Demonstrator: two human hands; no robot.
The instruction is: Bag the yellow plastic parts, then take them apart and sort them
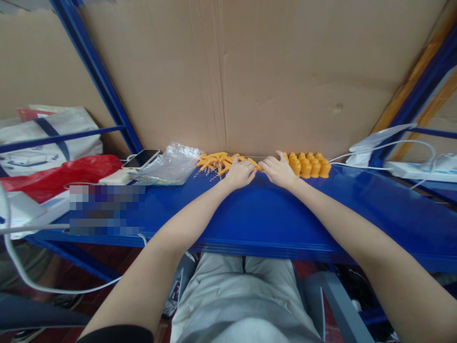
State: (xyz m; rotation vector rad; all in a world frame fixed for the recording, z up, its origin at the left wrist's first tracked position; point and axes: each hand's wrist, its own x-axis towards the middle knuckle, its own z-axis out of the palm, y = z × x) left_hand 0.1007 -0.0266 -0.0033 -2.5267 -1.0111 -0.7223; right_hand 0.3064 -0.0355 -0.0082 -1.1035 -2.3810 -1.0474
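At the back of the blue table, my left hand [240, 174] is closed, its fingers at a small orange plastic piece [259, 166]. From the other side my right hand [279, 170] pinches the same piece, with the fingertips of both hands close together. Fingers cover much of it, so its full shape is hidden. Left of my left hand lies a loose pile of orange pieces [215, 161], several with thin metal spirals sticking out. Just right of my right hand, orange bottle-shaped pieces [310, 166] stand upright in tight rows.
A clear plastic bag [174, 166] and a phone [142, 159] lie left of the pile. Farther left are a red plastic bag [71, 174] and white cables. A white power strip [424, 169] sits at right. Cardboard [267, 76] walls the back, between blue metal posts [96, 76].
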